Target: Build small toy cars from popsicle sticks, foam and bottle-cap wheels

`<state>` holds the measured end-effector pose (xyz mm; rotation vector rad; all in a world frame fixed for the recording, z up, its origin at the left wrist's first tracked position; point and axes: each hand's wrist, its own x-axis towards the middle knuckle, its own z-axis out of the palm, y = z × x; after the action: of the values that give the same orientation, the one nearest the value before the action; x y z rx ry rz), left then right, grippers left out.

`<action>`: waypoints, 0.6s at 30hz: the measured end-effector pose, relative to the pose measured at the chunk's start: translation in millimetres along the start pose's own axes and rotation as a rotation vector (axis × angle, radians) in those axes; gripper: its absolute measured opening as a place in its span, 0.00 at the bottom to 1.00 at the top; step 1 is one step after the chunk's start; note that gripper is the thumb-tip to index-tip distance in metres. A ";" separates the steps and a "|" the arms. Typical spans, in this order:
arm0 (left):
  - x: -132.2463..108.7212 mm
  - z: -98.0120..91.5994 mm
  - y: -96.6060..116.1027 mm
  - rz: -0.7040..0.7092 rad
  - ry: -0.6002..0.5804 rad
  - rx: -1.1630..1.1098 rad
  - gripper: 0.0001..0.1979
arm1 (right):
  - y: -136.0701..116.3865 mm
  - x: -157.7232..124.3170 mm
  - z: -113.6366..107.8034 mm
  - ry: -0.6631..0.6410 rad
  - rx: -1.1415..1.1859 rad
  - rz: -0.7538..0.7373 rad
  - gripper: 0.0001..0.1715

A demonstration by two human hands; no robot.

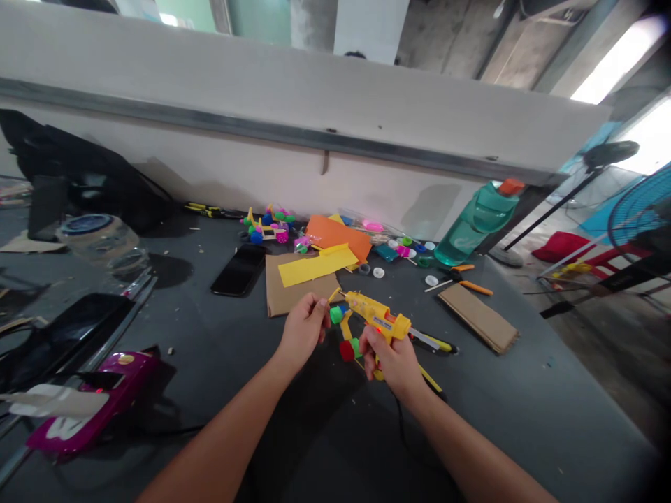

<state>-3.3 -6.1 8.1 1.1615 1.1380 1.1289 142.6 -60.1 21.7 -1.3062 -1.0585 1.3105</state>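
My right hand (391, 360) is wrapped round the grip of a yellow hot glue gun (374, 311), whose nozzle points left. A clear glue stick (423, 339) juts from its back end, and a small red light glows on it. The fingers of my left hand (304, 328) pinch a small thin yellow strip (334, 295) close to the nozzle; whether they touch I cannot tell. Just below the gun lies a yellow piece with a green cap (336, 315) and a red cap (347, 351), partly hidden by my right hand.
Cardboard (277, 297) with a yellow sheet (314, 267) lies ahead, beside a black phone (238, 270). Behind are colourful small parts (270, 227) and an orange sheet (343, 237). A green bottle (474, 227), orange-handled pliers (474, 286) and folded cardboard (479, 318) are right; a purple power strip (115, 391) is left.
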 end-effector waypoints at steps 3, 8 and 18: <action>0.0 0.1 0.2 0.000 0.000 0.004 0.11 | -0.9 -0.3 0.8 -0.013 0.007 0.007 0.23; 0.1 0.0 0.4 -0.006 0.006 -0.006 0.11 | 0.6 -0.9 1.8 -0.031 -0.009 0.018 0.23; 0.7 -0.9 -0.1 -0.015 0.009 -0.054 0.11 | 6.8 -2.3 0.9 -0.083 -0.022 0.010 0.24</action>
<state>-4.1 -5.3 7.9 1.1061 1.1153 1.1481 141.2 -63.4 15.4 -1.2845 -1.1272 1.3740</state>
